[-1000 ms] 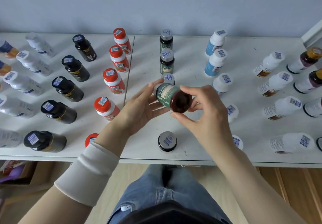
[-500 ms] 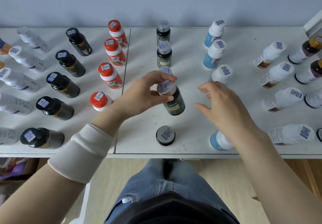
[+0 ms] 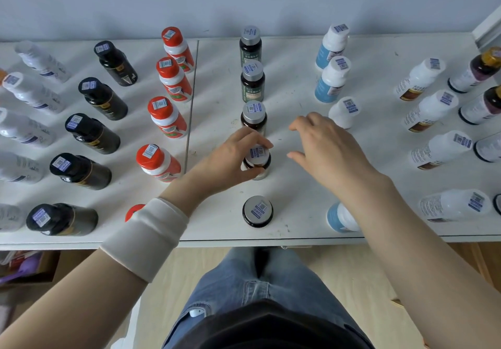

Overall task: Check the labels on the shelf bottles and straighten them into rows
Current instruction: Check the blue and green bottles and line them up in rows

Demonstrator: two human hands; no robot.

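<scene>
Fingers [image 3: 252, 135] and thumb of the left hand [image 3: 227, 161] curl round a small dark glass bottle with a silver cap and a blue-and-white sticker on top [image 3: 259, 154], gripping it by the neck. It stands upright on the white shelf board [image 3: 298, 77], fourth from the back in a column of five matching bottles. The bottle behind [image 3: 254, 114] is close to the fingertips, and the front bottle [image 3: 257, 211] stands apart near the shelf edge. The right hand [image 3: 330, 150] hovers just to the right of the held bottle, fingers spread and loosely bent, grasping nothing. To the left run a column of red-capped white bottles [image 3: 168, 116], then black bottles [image 3: 92, 131], all leaning in the wide-angle view. To the right stand white-capped bottles with blue labels [image 3: 332, 80], and further out white bottles with brown labels [image 3: 431, 112]. A cream fabric cuff [image 3: 146, 237] wraps the left wrist
</scene>
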